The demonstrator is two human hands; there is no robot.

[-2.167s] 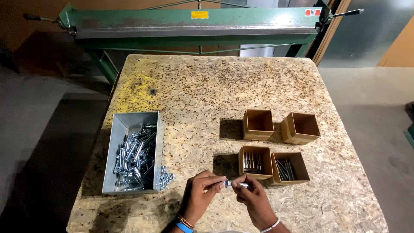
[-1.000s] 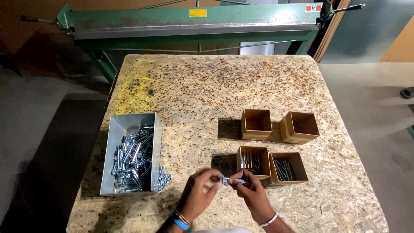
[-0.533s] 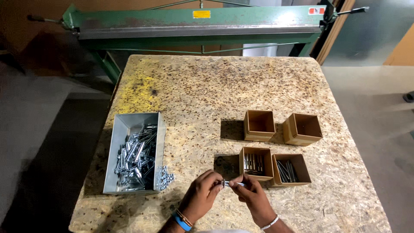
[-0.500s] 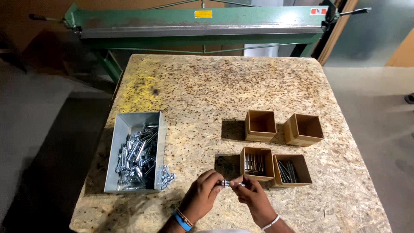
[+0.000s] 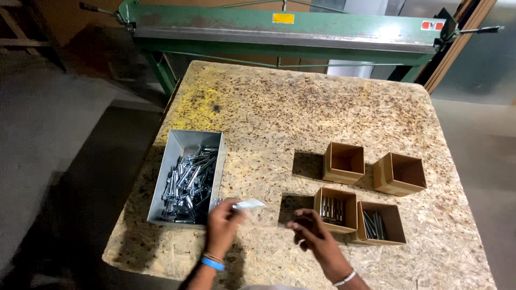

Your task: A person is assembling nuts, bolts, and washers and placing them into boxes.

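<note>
My left hand [image 5: 221, 228], with a blue wristband, pinches a small bright metal piece [image 5: 248, 204] that is blurred, just right of a grey metal tray [image 5: 177, 140] full of shiny bolts [image 5: 188, 180]. My right hand [image 5: 313, 233] hovers with bent fingers next to a small cardboard box [image 5: 334, 208] that holds several bolts; whether it holds anything is unclear. A second box with bolts [image 5: 379, 223] stands to the right of it. Behind them stand two empty cardboard boxes [image 5: 344, 162] [image 5: 400, 173].
Everything rests on a chipboard table [image 5: 301, 113] with a yellow stain at its far left. A long green sheet-metal machine [image 5: 285, 27] runs along the table's far edge. Dark floor lies to the left.
My hands were joined on one small metal piece in front of the boxes. Now they are apart: the left has moved left toward the tray with the bright piece, the right stays by the box.
</note>
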